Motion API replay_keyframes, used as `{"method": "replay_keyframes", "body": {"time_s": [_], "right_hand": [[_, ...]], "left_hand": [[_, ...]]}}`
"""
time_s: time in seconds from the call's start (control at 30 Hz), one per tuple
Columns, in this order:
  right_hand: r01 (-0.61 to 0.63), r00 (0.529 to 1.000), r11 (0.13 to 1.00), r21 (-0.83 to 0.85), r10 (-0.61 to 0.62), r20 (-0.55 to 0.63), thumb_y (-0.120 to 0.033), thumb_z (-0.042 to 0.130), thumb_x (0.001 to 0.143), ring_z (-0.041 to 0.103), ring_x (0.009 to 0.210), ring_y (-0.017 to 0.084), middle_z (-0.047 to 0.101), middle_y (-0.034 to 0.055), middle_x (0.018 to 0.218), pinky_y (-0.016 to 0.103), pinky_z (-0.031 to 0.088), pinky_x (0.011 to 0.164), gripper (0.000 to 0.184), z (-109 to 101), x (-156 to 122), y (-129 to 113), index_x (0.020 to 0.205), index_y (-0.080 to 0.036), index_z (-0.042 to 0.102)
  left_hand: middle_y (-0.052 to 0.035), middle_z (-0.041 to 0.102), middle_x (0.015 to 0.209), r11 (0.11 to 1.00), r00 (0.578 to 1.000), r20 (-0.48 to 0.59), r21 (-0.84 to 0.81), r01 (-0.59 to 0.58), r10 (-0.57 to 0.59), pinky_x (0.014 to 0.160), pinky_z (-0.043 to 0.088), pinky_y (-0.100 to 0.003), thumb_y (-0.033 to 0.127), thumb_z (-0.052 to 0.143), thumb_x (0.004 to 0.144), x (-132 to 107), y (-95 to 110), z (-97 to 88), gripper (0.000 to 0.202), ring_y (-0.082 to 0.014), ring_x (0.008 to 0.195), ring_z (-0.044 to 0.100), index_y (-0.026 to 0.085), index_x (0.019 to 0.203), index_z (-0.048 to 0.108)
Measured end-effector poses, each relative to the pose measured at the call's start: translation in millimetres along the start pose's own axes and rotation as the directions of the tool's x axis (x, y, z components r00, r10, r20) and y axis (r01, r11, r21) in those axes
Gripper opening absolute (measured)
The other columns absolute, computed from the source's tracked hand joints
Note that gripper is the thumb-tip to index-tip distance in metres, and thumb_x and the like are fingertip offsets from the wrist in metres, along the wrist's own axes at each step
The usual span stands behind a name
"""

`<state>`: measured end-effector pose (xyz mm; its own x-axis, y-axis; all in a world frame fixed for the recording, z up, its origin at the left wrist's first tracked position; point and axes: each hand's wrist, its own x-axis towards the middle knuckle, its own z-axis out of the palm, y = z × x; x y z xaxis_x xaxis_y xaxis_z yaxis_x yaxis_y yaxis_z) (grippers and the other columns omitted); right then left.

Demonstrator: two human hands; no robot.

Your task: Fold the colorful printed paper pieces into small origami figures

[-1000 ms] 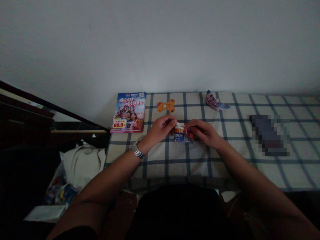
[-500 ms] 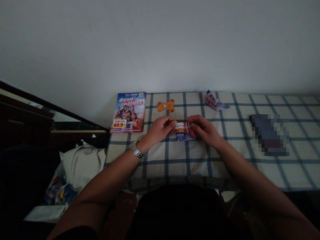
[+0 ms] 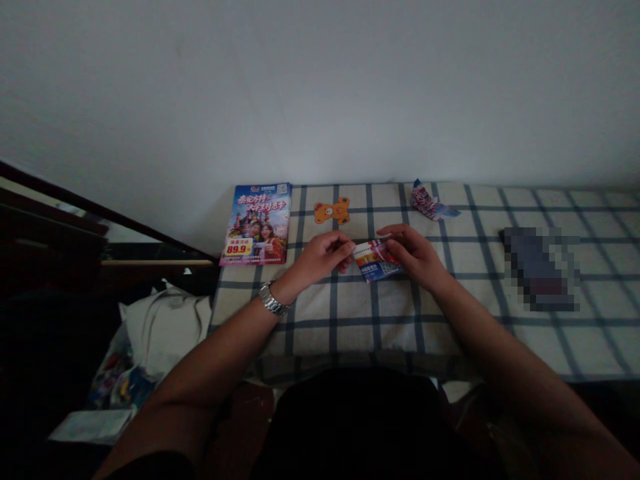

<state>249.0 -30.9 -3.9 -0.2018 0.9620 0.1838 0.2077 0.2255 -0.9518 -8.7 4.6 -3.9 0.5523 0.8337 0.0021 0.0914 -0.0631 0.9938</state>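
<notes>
A small folded paper flyer (image 3: 376, 261), printed in blue, red, yellow and white with a QR code, is between my hands above the checked cloth. My left hand (image 3: 326, 255), with a metal watch (image 3: 273, 298) at the wrist, pinches its upper left corner between thumb and fingers. On the other side, my right hand (image 3: 416, 255) grips the flyer's right part, thumb on the printed face and forefinger stretched beyond the top edge. The fingers beneath the paper are hidden. The flyer is tilted, its right side turned slightly upward.
Upper left lies a stack of flyers (image 3: 257, 223). A bear-shaped cutout (image 3: 332, 211) and a folded paper piece (image 3: 431, 203) lie near the wall (image 3: 320, 93). At right is a dark pixelated object (image 3: 540, 270). White bags (image 3: 167, 327) stand below the left edge.
The flyer has turned counterclockwise and shifted a little right, showing its QR code. My right hand has moved slightly right and its forefinger has lifted; my left hand stays nearly in place.
</notes>
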Motion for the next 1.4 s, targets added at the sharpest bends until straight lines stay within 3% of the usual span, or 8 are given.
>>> {"method": "replay_keyframes", "body": {"time_s": [0.33,0.47,0.73,1.0,1.2,1.4], "right_hand": [[-0.061,0.998,0.997,0.039,0.061,0.014,-0.053,0.066,0.1,0.06,0.069,0.016,0.068,0.0007,0.085,0.029,0.047,0.06,0.034,-0.5,-0.2,-4.0,0.121,-0.026,0.067],[-0.091,0.996,0.993,0.072,0.09,0.017,-0.053,0.068,0.099,0.06,0.068,0.016,0.069,0.0001,0.083,0.029,0.047,0.059,0.033,-0.7,0.9,-3.5,0.119,-0.026,0.068],[-0.071,0.997,0.996,0.05,0.073,-0.032,-0.054,0.069,0.097,0.07,0.088,0.021,0.076,0.0042,0.101,0.035,0.058,0.078,0.033,-1.8,3.1,-2.6,0.113,-0.026,0.071],[-0.073,0.997,0.996,0.045,0.074,-0.033,-0.054,0.068,0.098,0.071,0.089,0.022,0.076,0.0045,0.102,0.036,0.059,0.079,0.033,-2.0,2.5,-1.2,0.114,-0.026,0.072],[-0.066,0.997,0.997,0.045,0.067,-0.029,-0.054,0.069,0.098,0.07,0.085,0.02,0.075,0.0041,0.099,0.034,0.057,0.076,0.034,-1.6,2.7,-0.4,0.115,-0.025,0.072],[-0.083,0.996,0.995,0.059,0.084,-0.002,-0.054,0.069,0.098,0.069,0.08,0.019,0.075,0.0029,0.093,0.032,0.056,0.069,0.034,-1.3,1.7,0.1,0.116,-0.026,0.071]], "left_hand": [[0.0018,0.064,0.072,0.984,0.998,0.036,0.171,-0.054,0.049,0.055,0.047,-0.019,0.046,0.061,0.104,-0.6,-3.4,-2.9,0.03,-0.0075,0.057,0.059,0.018,0.092,0.062],[0.0017,0.063,0.07,0.986,0.998,0.063,0.16,-0.037,0.027,0.055,0.047,-0.019,0.048,0.06,0.104,-1.4,0.4,-4.0,0.033,-0.0079,0.057,0.058,0.018,0.09,0.06],[-0.0014,0.067,0.077,0.995,0.997,0.067,0.089,-0.039,0.033,0.061,0.053,-0.021,0.053,0.056,0.105,-1.8,2.3,-2.2,0.037,-0.0094,0.063,0.063,0.018,0.093,0.062],[0.0005,0.063,0.071,0.982,0.996,0.053,0.169,-0.08,0.072,0.061,0.049,-0.022,0.053,0.055,0.105,-2.4,-1.6,-4.4,0.038,-0.0102,0.062,0.061,0.018,0.092,0.062],[0.0023,0.06,0.069,0.947,0.993,0.033,0.301,-0.117,0.112,0.059,0.041,-0.022,0.042,0.054,0.105,-3.6,1.6,-3.7,0.03,-0.0098,0.06,0.054,0.018,0.09,0.064],[0.0014,0.064,0.073,0.902,0.991,0.014,0.414,-0.124,0.13,0.058,0.035,-0.022,0.029,0.06,0.096,-4.6,2.6,-2.1,0.017,-0.0105,0.065,0.054,0.018,0.085,0.066]]}}
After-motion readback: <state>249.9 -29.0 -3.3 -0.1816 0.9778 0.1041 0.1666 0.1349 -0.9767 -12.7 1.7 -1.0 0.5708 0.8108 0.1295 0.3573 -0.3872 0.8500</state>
